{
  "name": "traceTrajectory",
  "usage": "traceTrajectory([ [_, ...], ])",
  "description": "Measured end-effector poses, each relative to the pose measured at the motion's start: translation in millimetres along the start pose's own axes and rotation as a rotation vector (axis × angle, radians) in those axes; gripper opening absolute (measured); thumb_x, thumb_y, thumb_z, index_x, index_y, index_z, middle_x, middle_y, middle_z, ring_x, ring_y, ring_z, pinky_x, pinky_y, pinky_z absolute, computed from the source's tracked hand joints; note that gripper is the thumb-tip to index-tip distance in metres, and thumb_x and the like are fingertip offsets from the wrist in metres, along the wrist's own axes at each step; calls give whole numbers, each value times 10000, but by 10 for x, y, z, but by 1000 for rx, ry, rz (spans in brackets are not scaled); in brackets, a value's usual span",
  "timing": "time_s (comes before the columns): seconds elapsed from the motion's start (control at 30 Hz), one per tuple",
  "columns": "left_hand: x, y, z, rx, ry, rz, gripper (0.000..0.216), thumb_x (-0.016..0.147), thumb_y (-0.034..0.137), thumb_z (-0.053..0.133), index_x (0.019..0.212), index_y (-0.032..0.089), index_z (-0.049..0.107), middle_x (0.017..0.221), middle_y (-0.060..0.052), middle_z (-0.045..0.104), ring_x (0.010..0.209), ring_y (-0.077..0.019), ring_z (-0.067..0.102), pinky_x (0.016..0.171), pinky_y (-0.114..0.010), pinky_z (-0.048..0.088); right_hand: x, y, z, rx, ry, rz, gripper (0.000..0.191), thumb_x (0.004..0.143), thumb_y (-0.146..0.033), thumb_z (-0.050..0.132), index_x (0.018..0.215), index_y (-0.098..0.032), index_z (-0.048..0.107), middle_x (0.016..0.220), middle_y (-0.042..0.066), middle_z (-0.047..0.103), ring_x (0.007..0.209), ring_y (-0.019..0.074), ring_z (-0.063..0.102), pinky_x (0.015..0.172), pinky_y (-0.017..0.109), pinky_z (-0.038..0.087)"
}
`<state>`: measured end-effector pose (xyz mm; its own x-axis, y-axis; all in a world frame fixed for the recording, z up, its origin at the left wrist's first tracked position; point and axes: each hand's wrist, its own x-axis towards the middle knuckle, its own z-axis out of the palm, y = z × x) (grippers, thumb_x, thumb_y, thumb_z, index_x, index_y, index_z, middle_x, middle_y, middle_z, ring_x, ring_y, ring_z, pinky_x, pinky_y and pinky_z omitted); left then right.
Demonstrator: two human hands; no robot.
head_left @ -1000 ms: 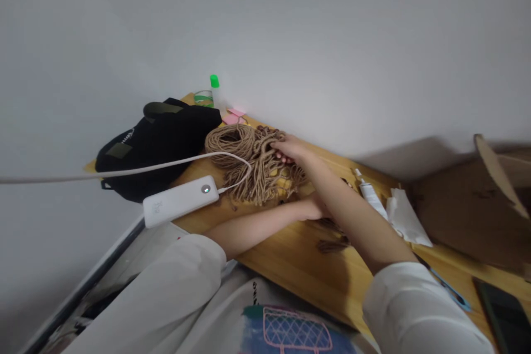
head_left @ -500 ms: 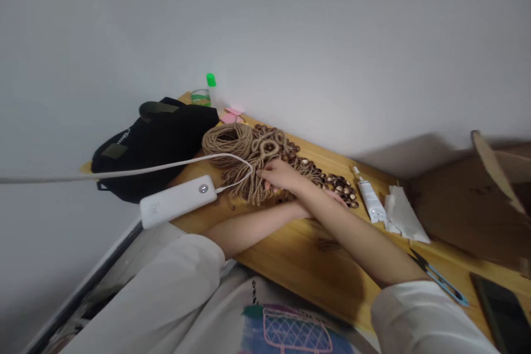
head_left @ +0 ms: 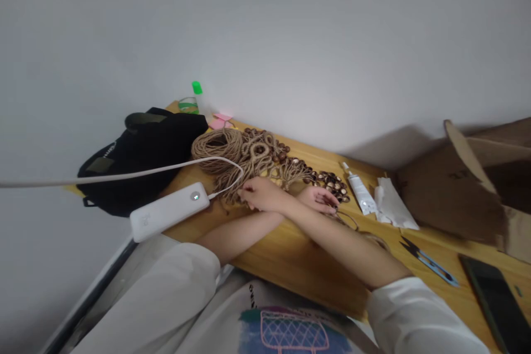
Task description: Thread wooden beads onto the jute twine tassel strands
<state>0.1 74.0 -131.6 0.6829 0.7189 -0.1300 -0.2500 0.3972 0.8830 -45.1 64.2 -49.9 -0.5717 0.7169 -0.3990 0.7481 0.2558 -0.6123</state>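
My forearms cross above the wooden table, the right one on top. My right hand [head_left: 260, 193] is on the left side, fingers pinched together at the near edge of a heap of tan twine tassels [head_left: 249, 168]; what is in the pinch is hidden. To the right, my left hand [head_left: 316, 199] curls its fingers beside a pile of dark brown wooden beads [head_left: 334, 183]. A thin brown cord [head_left: 348, 222] runs out from under its fingertips toward my right forearm. Behind my right hand lies a coil of twine [head_left: 218, 146].
A white power bank [head_left: 170, 210] with a white cable lies at the left, by a black bag [head_left: 145, 160]. On the right are a glue tube [head_left: 362, 193], white paper [head_left: 396, 204], blue thread snips [head_left: 431, 260], a phone [head_left: 495, 298] and a cardboard box [head_left: 448, 199].
My right hand has moved left and nearer, off the tassels' middle. My left hand has come into fuller view, with the cord now showing beside it. The view has shifted slightly.
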Motion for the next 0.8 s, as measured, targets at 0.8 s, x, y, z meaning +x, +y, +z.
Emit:
traceTrajectory([
  [0.8,3,-61,-16,53,26,76,498,452,324,888,809,92,631,773,-39,700,675,-127,673,710,-279,525,-899,121,271,-230,527,-77,342,898,-245,530,1202,-96,574,1252,161,536,1182,278,460,982,430,404],
])
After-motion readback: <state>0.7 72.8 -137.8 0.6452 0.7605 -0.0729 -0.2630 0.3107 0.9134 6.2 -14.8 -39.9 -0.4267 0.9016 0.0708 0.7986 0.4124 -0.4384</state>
